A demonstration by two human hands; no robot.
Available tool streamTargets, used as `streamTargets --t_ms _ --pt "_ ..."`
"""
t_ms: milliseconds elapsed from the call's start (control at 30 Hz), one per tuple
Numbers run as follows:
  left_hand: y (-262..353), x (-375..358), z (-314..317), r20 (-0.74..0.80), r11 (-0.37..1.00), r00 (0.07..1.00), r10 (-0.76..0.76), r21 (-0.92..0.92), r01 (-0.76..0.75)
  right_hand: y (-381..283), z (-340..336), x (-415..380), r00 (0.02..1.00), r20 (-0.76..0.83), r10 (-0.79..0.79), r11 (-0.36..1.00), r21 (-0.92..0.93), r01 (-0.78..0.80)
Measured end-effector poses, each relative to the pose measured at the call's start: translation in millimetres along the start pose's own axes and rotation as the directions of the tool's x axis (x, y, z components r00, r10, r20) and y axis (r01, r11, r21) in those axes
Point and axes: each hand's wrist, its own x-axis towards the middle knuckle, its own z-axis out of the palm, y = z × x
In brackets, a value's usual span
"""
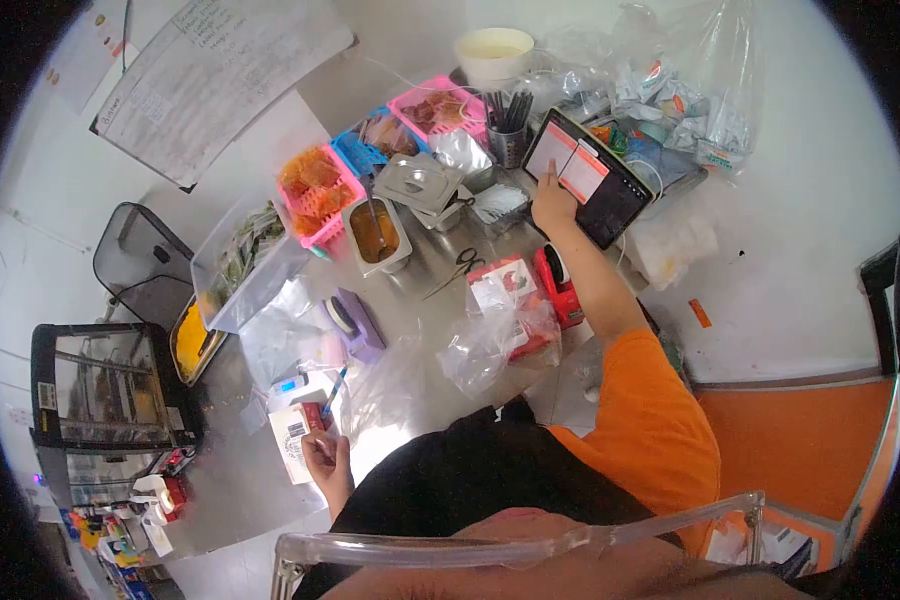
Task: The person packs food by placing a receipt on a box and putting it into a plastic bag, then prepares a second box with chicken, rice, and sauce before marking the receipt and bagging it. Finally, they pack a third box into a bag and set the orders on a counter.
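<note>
The stretched index finger of my right hand [553,208] lies on the lit screen of a tablet [600,172], its other fingers partly bent. The tablet leans at the back right and shows an orange and white page. My left hand [328,465] rests low on the left, loosely curled with the thumb apart from the fingers and nothing visible in it. Beside it are a white and red printed box [292,440] and a blue pen [335,388]. A purple tape dispenser [360,328] stands farther up.
Pink baskets [322,190], a steel pan of sauce with a ladle [375,235], a cup of black utensils [508,130] and a white bowl [494,55] line the back. Scissors [460,268], a red package [515,300] and a red tape dispenser [560,285] lie mid-table. A glass-fronted cabinet [110,385] stands left.
</note>
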Motion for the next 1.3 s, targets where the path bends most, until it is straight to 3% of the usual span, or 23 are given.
streamTargets --t_ms 33,133,233,367,533,633,733,933,1033,1100,1133,1167,1200,1233,1267,1300 --pt "-1.8 0.2 -1.0 0.005 1.0 1.0 -0.012 -0.009 0.012 -1.8 -4.1 -1.9 0.999 0.001 0.035 0.999 0.022 -0.035" --pt "-3.7 2.3 -0.5 0.024 0.998 0.998 0.056 -0.036 -0.055 0.0 -1.4 -3.8 0.992 -0.029 -0.119 0.993 0.016 0.12" --pt "-1.3 2.5 -0.3 0.022 0.996 0.998 0.062 0.056 -0.063 3.3 16.2 -1.0 0.983 0.065 -0.172 0.985 -0.005 0.173" --pt "-1.1 2.1 -0.4 0.043 0.995 0.994 0.096 0.036 -0.098 11.6 35.1 5.3 0.994 0.067 -0.092 0.996 0.012 0.091" --pt "1.7 0.4 0.2 0.049 0.991 0.993 0.103 0.083 -0.107 1.6 1.3 -2.1 0.999 0.04 0.021 0.997 0.072 -0.023" --pt "0.6 -0.5 -0.6 0.045 0.996 0.997 0.07 0.048 -0.072 2.1 12.0 -1.9 1.0 0.002 -0.024 0.999 0.036 0.024" --pt "-3.3 -1.2 -3.8 0.039 0.999 0.998 0.041 0.02 -0.042 2.3 17.6 -2.0 0.991 0.062 -0.121 0.993 0.004 0.121" --pt "-10.5 -2.4 -7.8 0.017 1.0 1.0 0.001 -0.006 -0.001 2.2 27.7 -2.7 0.992 0.069 -0.105 0.994 0.01 0.104" --pt "-14.0 -2.0 -10.4 0.022 1.0 0.999 0.024 -0.013 -0.024 0.6 15.9 -6.1 0.996 0.047 -0.08 0.996 0.046 0.078" --pt "-9.8 -3.0 -8.2 0.033 0.999 0.999 0.037 -0.027 -0.036 -15.4 -20.0 -19.3 0.992 -0.029 -0.119 0.968 0.219 0.122" --pt "-5.2 -3.4 -5.0 0.04 0.998 0.998 0.044 -0.037 -0.042 -30.5 -45.9 -32.8 0.988 -0.071 -0.133 0.942 0.299 0.149" --pt "1.8 -2.6 -0.9 0.116 0.993 0.988 0.104 0.049 -0.111 -49.6 -62.4 -53.4 0.929 -0.293 -0.227 0.829 0.442 0.342" --pt "12.3 -0.7 5.4 0.195 0.975 0.968 0.156 0.127 -0.183 -74.9 -85.2 -82.7 0.895 -0.274 -0.351 0.589 0.679 0.439" --pt "26.6 -0.2 12.5 0.276 0.946 0.941 0.197 0.199 -0.256 -97.8 -74.9 -108.1 0.749 -0.364 -0.554 0.327 0.732 0.598" --pt "52.2 -1.2 26.6 0.367 0.929 0.912 0.185 0.237 -0.284 -120.8 -120.4 -155.6 0.587 -0.364 -0.723 0.121 0.77 0.626" --pt "70.8 -2.0 38.6 0.474 0.892 0.846 0.244 0.232 -0.388 -141.0 -145.8 -189.3 0.42 -0.393 -0.818 0.005 0.725 0.688"
